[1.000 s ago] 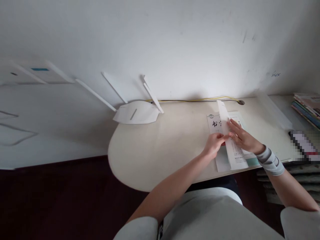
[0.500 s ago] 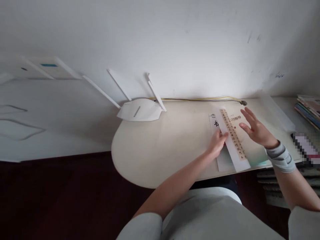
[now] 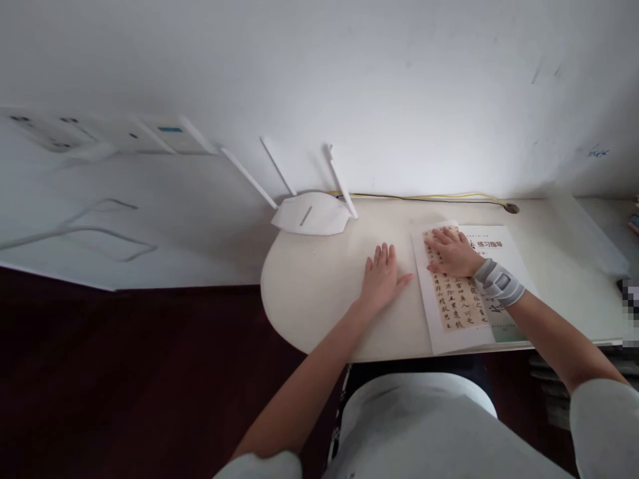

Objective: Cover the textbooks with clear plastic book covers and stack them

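Observation:
A thin booklet (image 3: 456, 309) with columns of brush-written characters lies open on the pale desk (image 3: 324, 299). My right hand (image 3: 452, 251), with a grey striped band at the wrist, presses flat on the top of its left page, fingers stretched out. Flat on the bare desk just left of the booklet rests my left hand (image 3: 382, 279), fingers together and thumb out toward the page's edge. Neither hand holds anything.
A white router (image 3: 309, 211) with several antennas stands at the back of the desk against the wall. A yellow cable (image 3: 439, 197) runs along the wall to a hole in the desk (image 3: 510, 208). The desk's rounded left end drops to a dark floor.
The page that stood on edge between my hands has been turned over and now lies flat. My left hand let go and moved left onto the desk; my right hand came down onto the page.

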`<move>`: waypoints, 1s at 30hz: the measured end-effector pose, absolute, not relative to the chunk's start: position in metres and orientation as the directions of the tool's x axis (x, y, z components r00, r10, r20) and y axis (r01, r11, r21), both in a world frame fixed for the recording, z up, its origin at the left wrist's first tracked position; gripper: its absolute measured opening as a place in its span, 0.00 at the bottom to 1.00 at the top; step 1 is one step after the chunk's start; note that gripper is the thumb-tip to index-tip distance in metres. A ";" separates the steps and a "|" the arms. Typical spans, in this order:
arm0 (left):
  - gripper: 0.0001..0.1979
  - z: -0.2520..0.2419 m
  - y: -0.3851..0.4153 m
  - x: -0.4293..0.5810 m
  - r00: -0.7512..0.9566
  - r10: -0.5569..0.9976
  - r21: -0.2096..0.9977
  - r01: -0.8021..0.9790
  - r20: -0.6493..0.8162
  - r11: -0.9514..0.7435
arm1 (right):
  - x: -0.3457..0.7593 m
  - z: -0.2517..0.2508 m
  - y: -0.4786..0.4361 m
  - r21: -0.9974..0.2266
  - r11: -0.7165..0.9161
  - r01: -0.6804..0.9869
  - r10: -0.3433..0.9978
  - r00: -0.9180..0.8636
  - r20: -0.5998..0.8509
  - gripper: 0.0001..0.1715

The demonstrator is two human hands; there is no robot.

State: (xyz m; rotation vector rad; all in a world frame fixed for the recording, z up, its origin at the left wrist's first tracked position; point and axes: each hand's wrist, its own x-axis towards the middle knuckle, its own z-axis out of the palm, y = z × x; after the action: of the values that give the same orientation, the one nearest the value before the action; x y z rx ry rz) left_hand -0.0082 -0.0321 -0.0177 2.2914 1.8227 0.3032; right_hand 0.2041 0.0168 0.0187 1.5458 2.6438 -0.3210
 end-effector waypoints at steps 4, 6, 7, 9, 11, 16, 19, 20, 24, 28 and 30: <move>0.36 -0.029 -0.030 -0.016 0.250 0.968 0.221 0.945 -0.006 -0.243 | 0.201 0.016 0.017 -0.086 0.517 0.852 0.826 -0.523 -0.209 0.42; 0.34 -0.030 -0.030 -0.016 0.251 0.968 0.231 0.940 0.024 -0.250 | 0.198 0.013 0.018 -0.071 0.535 0.842 0.818 -0.537 -0.208 0.41; 0.32 -0.029 -0.031 -0.016 0.249 0.968 0.243 0.937 0.038 -0.251 | 0.197 0.012 0.019 -0.065 0.543 0.837 0.814 -0.543 -0.205 0.41; 0.28 -0.028 -0.032 -0.016 0.238 0.969 0.272 0.930 0.067 -0.248 | 0.193 0.012 0.020 -0.057 0.556 0.829 0.806 -0.555 -0.205 0.40; 0.23 -0.028 -0.033 -0.015 0.222 0.970 0.299 0.923 0.100 -0.242 | 0.190 0.013 0.021 -0.050 0.569 0.821 0.797 -0.565 -0.213 0.40; 0.18 -0.031 -0.033 -0.015 0.173 0.970 0.357 0.907 0.168 -0.224 | 0.183 0.013 0.021 -0.050 0.595 0.802 0.776 -0.589 -0.225 0.40; 0.19 -0.029 -0.034 -0.016 0.149 0.970 0.371 0.904 0.194 -0.213 | 0.175 0.009 0.022 -0.063 0.601 0.797 0.770 -0.598 -0.222 0.41; 0.19 -0.028 -0.035 -0.015 0.155 0.967 0.366 0.904 0.203 -0.222 | 0.171 0.008 0.024 -0.068 0.599 0.798 0.772 -0.598 -0.215 0.41; 0.23 -0.026 -0.039 -0.014 0.255 0.952 0.313 0.902 0.171 -0.298 | 0.156 0.005 0.031 -0.096 0.608 0.788 0.766 -0.614 -0.190 0.38; 0.24 -0.026 -0.040 -0.013 0.258 0.958 0.275 0.918 0.128 -0.284 | 0.152 0.018 0.017 -0.047 0.588 0.807 0.798 -0.589 -0.127 0.35; 0.24 -0.025 -0.040 -0.013 0.253 0.960 0.274 0.921 0.119 -0.276 | 0.156 0.029 -0.007 -0.005 0.612 0.791 0.788 -0.610 -0.078 0.37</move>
State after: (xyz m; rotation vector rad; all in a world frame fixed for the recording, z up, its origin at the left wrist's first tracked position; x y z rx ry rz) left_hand -0.0127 -0.0397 -0.0254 2.3645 1.7914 0.3950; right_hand 0.1564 -0.0071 0.0287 1.3538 2.7590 -0.0605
